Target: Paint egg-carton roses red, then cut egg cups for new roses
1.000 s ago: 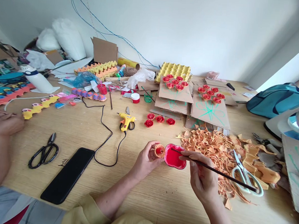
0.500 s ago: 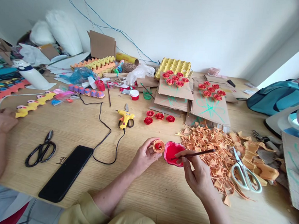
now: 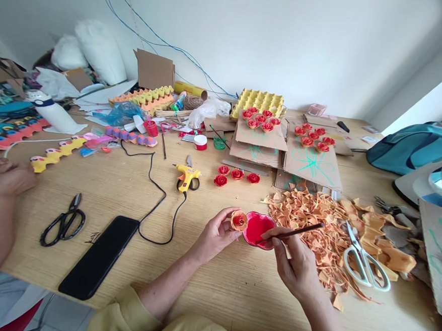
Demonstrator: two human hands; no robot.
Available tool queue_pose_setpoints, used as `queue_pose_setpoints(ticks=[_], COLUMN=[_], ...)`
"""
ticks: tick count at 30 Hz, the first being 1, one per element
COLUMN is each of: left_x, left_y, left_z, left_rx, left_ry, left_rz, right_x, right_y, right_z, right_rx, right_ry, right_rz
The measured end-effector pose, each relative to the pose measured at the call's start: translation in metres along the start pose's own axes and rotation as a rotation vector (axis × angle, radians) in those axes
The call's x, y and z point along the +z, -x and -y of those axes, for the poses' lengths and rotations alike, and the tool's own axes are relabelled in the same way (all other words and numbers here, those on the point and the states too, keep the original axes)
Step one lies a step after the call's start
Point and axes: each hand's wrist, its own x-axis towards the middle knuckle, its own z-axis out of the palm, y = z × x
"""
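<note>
Between the fingertips of my left hand (image 3: 218,234) is an orange paper flower (image 3: 239,220) with red paint in its centre. My right hand (image 3: 293,259) is closed on a thin dark paintbrush (image 3: 302,229), its tip down in a small bowl of red paint (image 3: 257,227). The flower is held right beside the bowl's left rim. Beyond my hands, several red-painted flowers (image 3: 237,174) sit on the table. More red flowers stand on two cardboard pieces (image 3: 312,164) farther back.
Orange carton scraps (image 3: 308,222) and white-handled scissors (image 3: 365,264) lie at right. A yellow glue gun (image 3: 187,177), its black cord, a phone (image 3: 101,258) and black scissors (image 3: 64,222) are left. Another person's hands (image 3: 12,176) rest at the far left edge. A teal bag (image 3: 404,148) stands far right.
The view has shifted slightly, so most things appear a little farther right. Another person's second hand now shows at the far left. My hands keep their grips on the flower and brush.
</note>
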Motion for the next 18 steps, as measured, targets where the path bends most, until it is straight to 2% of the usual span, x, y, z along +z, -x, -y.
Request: queue_pose_setpoints(ticks=[4,6,12,18], left_x=[-0.001,-0.001,0.004,0.005], left_y=[-0.001,0.0,0.003,0.003], left_z=[0.004,0.004,-0.003,-0.001], left_rx=[0.006,-0.003,-0.038,0.001], left_ry=[-0.021,-0.016,-0.008,0.005], left_rz=[0.012,0.015,0.054,0.113], right_x=[-0.001,0.0,0.006,0.01], right_y=[0.006,0.008,0.007,0.009], right_z=[0.002,0.006,0.015,0.014], right_rx=[-0.028,-0.056,-0.128,-0.1], right_ry=[-0.14,-0.249,-0.34,-0.355], right_rz=[-0.163,-0.201,-0.117,-0.043])
